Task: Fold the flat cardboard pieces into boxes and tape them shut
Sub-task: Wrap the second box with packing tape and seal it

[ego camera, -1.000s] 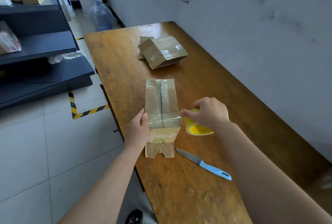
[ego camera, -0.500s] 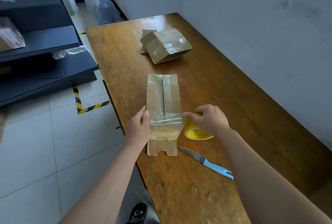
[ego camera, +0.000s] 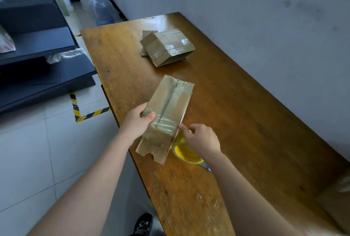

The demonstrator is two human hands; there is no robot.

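Gripping the long left edge of the flattened cardboard piece (ego camera: 168,103), the left hand (ego camera: 137,123) has its thumb (ego camera: 150,116) laid on the top face and its other fingers tucked underneath, out of sight. Its forearm runs in from 7 o'clock, fairly straight.

At 3 o'clock of that hand, the right hand (ego camera: 202,139) sits palm down with its fingers curled over the top of the yellow tape roll (ego camera: 186,153). Its forefinger reaches toward 10 o'clock and touches the cardboard's right edge, just where a band of clear tape (ego camera: 163,127) crosses the piece. The right forearm comes in from 5 o'clock.

The cardboard points its far end to 1 o'clock and its torn near end to 7 o'clock. It lies over the near-left part of the wooden table (ego camera: 236,112); whether it rests there or is lifted cannot be told.

A small part of a knife (ego camera: 206,167) shows at 5 o'clock of the roll, mostly hidden by the right forearm.

Well apart at 12 o'clock, a taped box (ego camera: 168,46) stands on the table. Dark shelving (ego camera: 37,46) stands at 9 o'clock, off the table.
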